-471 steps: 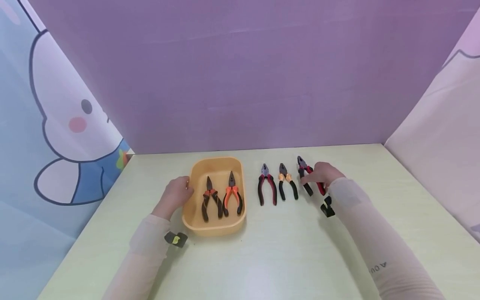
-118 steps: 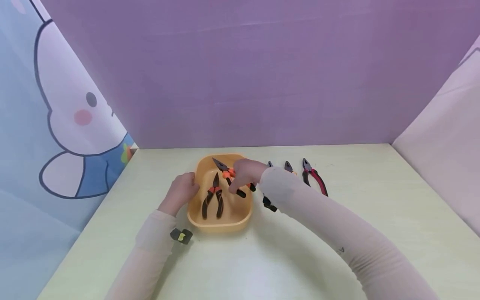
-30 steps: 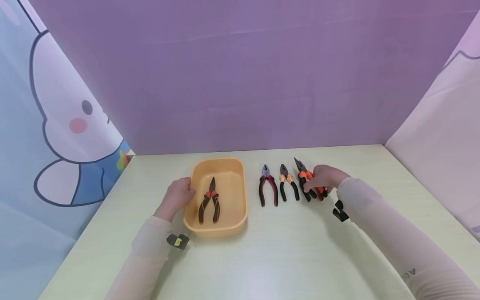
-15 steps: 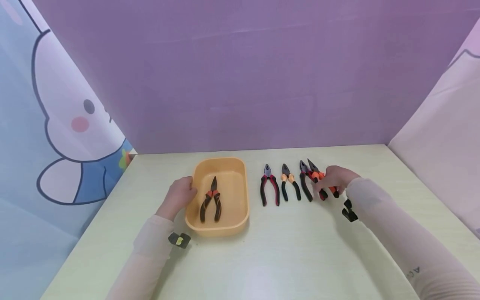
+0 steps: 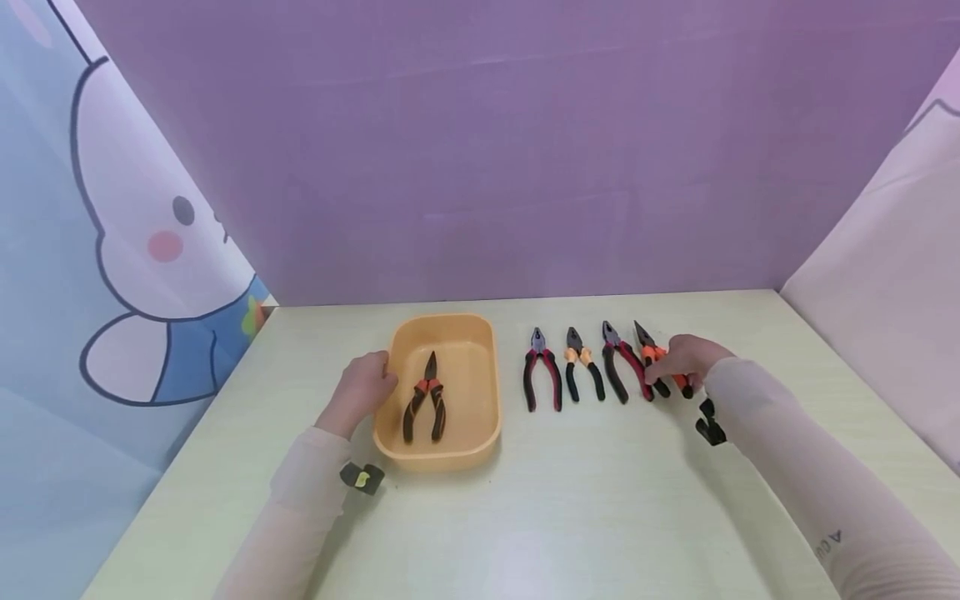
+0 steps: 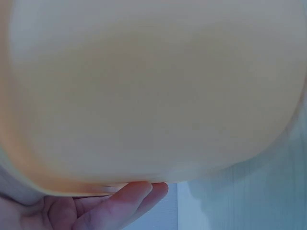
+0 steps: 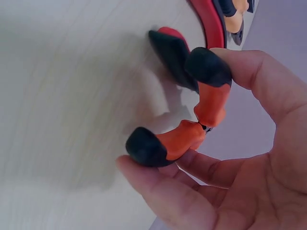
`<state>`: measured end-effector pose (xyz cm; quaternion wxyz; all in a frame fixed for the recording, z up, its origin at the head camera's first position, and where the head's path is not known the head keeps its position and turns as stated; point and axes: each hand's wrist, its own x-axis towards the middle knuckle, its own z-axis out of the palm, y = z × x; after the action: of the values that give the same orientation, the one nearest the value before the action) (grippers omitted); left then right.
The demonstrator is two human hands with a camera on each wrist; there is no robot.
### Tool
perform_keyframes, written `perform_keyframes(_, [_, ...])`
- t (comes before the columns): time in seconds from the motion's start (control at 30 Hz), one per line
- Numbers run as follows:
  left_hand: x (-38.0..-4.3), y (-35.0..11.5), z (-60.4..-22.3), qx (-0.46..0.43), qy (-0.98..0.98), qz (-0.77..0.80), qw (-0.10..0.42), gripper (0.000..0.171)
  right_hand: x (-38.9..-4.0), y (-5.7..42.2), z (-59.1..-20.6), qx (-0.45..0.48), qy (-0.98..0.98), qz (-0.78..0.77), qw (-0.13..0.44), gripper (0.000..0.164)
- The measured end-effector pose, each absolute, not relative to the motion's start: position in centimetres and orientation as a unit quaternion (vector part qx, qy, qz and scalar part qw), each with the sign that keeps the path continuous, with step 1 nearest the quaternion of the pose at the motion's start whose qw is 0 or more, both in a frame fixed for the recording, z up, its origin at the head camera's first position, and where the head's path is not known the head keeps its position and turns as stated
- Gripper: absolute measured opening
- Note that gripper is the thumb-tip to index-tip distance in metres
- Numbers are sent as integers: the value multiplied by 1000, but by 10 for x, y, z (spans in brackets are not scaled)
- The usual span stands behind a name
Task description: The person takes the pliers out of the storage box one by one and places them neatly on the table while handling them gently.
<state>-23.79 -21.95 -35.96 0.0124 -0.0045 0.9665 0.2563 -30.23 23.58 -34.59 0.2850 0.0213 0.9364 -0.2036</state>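
My left hand (image 5: 356, 393) grips the left rim of a yellow plastic basin (image 5: 442, 461); in the left wrist view the fingers lie against the basin wall (image 6: 158, 120). Inside it lie dark-handled needle-nose pliers (image 5: 430, 387) with orange accents. On the right, my right hand (image 5: 692, 357) holds orange-and-black needle-nose pliers (image 5: 643, 337) by the handles, at the right end of a row. In the right wrist view, thumb and fingers span the spread handles (image 7: 212, 100). Left of them lie red-and-black pliers (image 5: 611, 335), yellow-and-black pliers (image 5: 574, 340) and another red-and-black pair (image 5: 537, 342).
The pale tabletop (image 5: 570, 500) extends in front of the basin and the row. A purple panel (image 5: 480, 167) rises behind the table's back edge. Printed cloth hangs at the left (image 5: 142, 333), and a pale sheet (image 5: 885, 275) at the right.
The orange-and-black pliers came out of the basin in my right hand. Over the last second they moved right, off the third pliers, to beside them. My left hand stays on the rim.
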Motion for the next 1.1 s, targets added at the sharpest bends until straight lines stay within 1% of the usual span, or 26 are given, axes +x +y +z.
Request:
perform_keyframes(0.2, [-238, -218, -360, -5, 967, 254, 9, 9, -304, 243, -350, 29, 939, -201, 279, 74])
perform_keyframes(0.27, [-238, -218, -360, -3, 967, 255, 9, 8, -304, 245, -350, 32, 942, -192, 275, 75])
perform_keyframes(0.5, [-239, -217, -360, -4, 967, 255, 9, 7, -305, 249, -350, 37, 948, -176, 264, 64])
perform_keyframes(0.6, [-240, -218, -361, -2, 967, 255, 8, 7, -306, 249, -351, 36, 949, -166, 265, 63])
perform_keyframes(0.87, [-239, -218, -362, 0, 968, 249, 2, 8, -308, 249, -356, 46, 951, -156, 264, 63])
perform_keyframes(1.1, [-237, -218, -361, -1, 970, 245, -1, 8, -307, 247, -358, 54, 950, -160, 263, 75])
